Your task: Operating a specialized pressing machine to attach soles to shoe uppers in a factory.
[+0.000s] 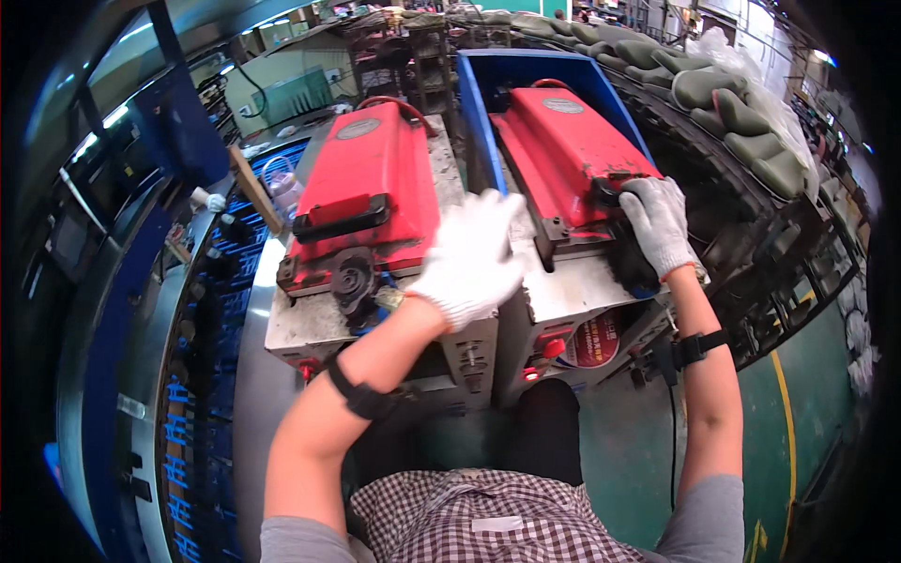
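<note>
Two machines with red covers stand side by side in front of me. My right hand [659, 223], in a white knit glove, is closed round the black handle [610, 190] at the front of the right red cover [572, 141], which is down. My left hand [474, 258], gloved alike and smeared by motion, hangs between the machines with its fingers apart and holds nothing I can see. Beside it, the left red cover [366, 164] is also down, with its own black handle [343, 219]. A dark round part [354, 280] sits at that machine's front edge.
Behind the right machine rises a blue metal surround [526, 64]. Dark green padded pieces [709, 86] lie heaped along a rack at the far right. A blue rack [239, 249] and a wooden post [253, 188] flank the left machine. Red knobs [554, 348] stick out from the right machine's front.
</note>
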The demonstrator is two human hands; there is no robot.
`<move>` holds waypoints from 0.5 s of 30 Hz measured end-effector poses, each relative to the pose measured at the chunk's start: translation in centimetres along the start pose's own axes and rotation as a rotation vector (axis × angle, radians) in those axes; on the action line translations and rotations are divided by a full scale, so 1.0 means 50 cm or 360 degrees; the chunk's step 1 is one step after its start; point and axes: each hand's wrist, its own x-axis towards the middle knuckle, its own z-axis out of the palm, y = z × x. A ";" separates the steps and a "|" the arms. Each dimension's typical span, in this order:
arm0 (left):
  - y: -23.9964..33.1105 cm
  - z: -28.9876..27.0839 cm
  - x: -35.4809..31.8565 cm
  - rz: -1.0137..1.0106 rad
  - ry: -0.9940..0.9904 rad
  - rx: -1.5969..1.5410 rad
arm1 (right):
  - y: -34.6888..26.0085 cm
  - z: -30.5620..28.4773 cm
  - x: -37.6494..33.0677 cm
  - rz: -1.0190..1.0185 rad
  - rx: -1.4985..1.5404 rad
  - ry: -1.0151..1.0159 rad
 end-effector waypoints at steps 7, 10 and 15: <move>-0.255 -0.176 -0.128 -0.0487 0.0219 0.0093 | -0.017 0.010 0.013 0.0092 0.0005 0.0002; -0.256 -0.180 -0.101 -0.0687 -0.0187 0.0326 | -0.002 0.025 0.007 0.0047 -0.0050 0.0049; -0.257 -0.191 -0.035 -0.0834 -0.0611 0.0281 | -0.006 0.029 0.011 0.0043 -0.0027 0.0066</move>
